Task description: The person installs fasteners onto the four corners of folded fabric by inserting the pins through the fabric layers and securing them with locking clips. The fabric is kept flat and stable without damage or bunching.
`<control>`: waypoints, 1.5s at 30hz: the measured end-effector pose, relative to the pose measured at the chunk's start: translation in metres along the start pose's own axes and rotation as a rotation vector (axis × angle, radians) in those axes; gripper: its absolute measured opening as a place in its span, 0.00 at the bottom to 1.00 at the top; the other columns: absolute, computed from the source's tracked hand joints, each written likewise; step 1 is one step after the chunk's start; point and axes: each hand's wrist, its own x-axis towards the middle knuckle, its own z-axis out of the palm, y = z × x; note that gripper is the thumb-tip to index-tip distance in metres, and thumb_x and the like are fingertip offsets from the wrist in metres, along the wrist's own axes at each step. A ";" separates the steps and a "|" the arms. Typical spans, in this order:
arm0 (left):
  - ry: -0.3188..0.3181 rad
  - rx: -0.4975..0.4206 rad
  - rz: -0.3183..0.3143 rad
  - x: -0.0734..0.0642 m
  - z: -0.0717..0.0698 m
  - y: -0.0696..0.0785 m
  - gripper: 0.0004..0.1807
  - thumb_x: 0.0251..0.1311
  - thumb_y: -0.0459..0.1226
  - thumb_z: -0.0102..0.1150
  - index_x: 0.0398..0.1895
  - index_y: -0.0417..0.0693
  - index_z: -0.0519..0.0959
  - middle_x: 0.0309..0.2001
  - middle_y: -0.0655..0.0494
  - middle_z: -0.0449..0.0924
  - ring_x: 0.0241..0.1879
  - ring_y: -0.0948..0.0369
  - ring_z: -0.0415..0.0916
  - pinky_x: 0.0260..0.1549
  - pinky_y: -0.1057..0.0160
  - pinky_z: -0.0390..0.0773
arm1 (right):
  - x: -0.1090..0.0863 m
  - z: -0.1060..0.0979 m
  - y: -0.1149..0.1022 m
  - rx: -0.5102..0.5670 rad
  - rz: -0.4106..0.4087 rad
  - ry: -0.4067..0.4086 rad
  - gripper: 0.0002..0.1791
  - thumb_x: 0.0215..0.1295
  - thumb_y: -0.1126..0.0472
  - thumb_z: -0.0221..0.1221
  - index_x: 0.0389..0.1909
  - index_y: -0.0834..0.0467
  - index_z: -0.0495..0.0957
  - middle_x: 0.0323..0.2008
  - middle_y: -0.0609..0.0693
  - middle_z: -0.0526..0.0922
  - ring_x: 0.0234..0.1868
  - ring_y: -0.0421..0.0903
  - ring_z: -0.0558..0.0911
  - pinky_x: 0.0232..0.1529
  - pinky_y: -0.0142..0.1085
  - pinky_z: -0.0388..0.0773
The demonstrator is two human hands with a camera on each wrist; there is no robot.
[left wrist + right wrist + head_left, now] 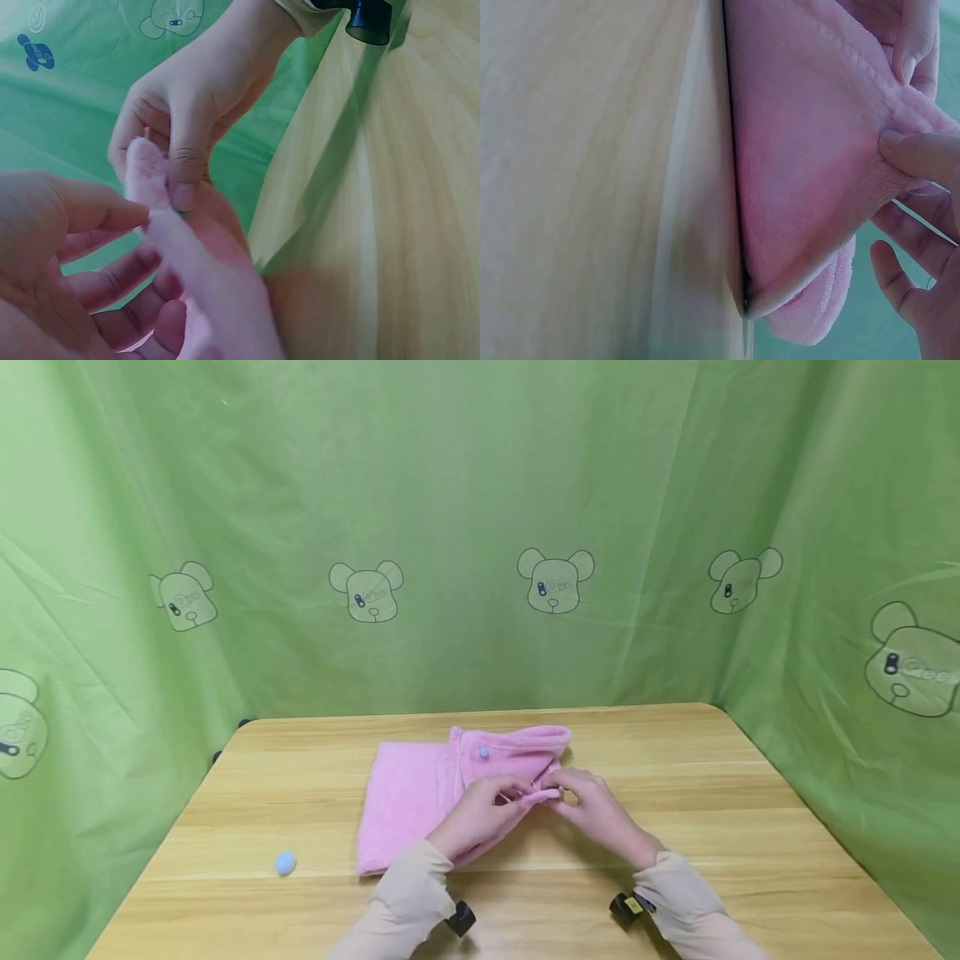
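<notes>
A pink fleecy cloth [405,797] lies folded on the table, its right part lifted at the near edge. My left hand [480,810] pinches this raised edge between thumb and fingers. Just to its right, my right hand [596,806] grips the same edge, its thumb [904,150] pressed on the fabric in the right wrist view. In the left wrist view a small blue-green spot shows at the right thumb tip; what it is cannot be told. A small blue ball [483,752] rests on the cloth's upper fold.
Another pale blue ball [285,863] sits on the wooden table [675,893], left of the cloth. A green curtain [465,485] with bear-head drawings hangs behind and at both sides. Black cameras are strapped at both wrists.
</notes>
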 end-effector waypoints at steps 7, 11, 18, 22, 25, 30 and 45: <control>-0.002 0.034 -0.055 -0.022 -0.028 -0.006 0.13 0.62 0.37 0.57 0.49 0.52 0.81 0.41 0.55 0.84 0.39 0.64 0.78 0.44 0.65 0.77 | -0.001 0.000 -0.001 -0.008 -0.011 0.007 0.14 0.47 0.68 0.71 0.35 0.53 0.81 0.34 0.47 0.86 0.38 0.44 0.83 0.42 0.39 0.83; 0.045 0.114 -0.026 -0.043 -0.057 -0.016 0.12 0.61 0.34 0.57 0.48 0.48 0.81 0.41 0.53 0.85 0.40 0.62 0.79 0.44 0.65 0.77 | -0.003 0.002 -0.002 -0.001 -0.016 0.003 0.14 0.47 0.69 0.70 0.35 0.54 0.81 0.35 0.49 0.87 0.38 0.45 0.84 0.43 0.40 0.83; 0.148 0.236 -0.088 -0.089 -0.113 -0.044 0.10 0.58 0.32 0.60 0.44 0.45 0.81 0.39 0.49 0.85 0.37 0.62 0.78 0.39 0.67 0.78 | -0.003 0.002 -0.003 -0.010 -0.021 0.011 0.14 0.47 0.68 0.71 0.35 0.54 0.81 0.34 0.47 0.86 0.37 0.43 0.83 0.42 0.38 0.83; 0.192 0.314 -0.198 -0.119 -0.142 -0.060 0.11 0.56 0.33 0.64 0.43 0.44 0.82 0.41 0.49 0.85 0.38 0.59 0.78 0.40 0.60 0.79 | -0.002 0.001 -0.003 0.000 -0.028 0.007 0.14 0.48 0.68 0.70 0.35 0.54 0.81 0.34 0.48 0.86 0.37 0.43 0.83 0.41 0.37 0.83; 0.210 0.367 -0.269 -0.141 -0.160 -0.073 0.14 0.54 0.34 0.66 0.45 0.43 0.82 0.45 0.46 0.84 0.42 0.53 0.79 0.43 0.52 0.79 | -0.001 0.000 -0.002 0.004 -0.025 0.001 0.14 0.48 0.68 0.71 0.36 0.54 0.81 0.34 0.48 0.87 0.37 0.43 0.83 0.41 0.37 0.83; 0.201 0.418 -0.357 -0.166 -0.178 -0.091 0.19 0.48 0.31 0.67 0.47 0.42 0.81 0.49 0.37 0.80 0.46 0.44 0.78 0.46 0.43 0.78 | 0.000 -0.002 -0.001 0.002 -0.023 -0.005 0.13 0.49 0.68 0.70 0.36 0.54 0.82 0.34 0.46 0.86 0.36 0.42 0.83 0.40 0.35 0.83; 0.157 0.419 -0.502 -0.173 -0.180 -0.101 0.14 0.41 0.25 0.65 0.35 0.43 0.80 0.34 0.48 0.83 0.38 0.55 0.77 0.39 0.54 0.78 | 0.000 -0.002 -0.001 0.004 -0.025 -0.011 0.12 0.50 0.66 0.70 0.36 0.53 0.82 0.34 0.45 0.86 0.36 0.41 0.83 0.40 0.35 0.83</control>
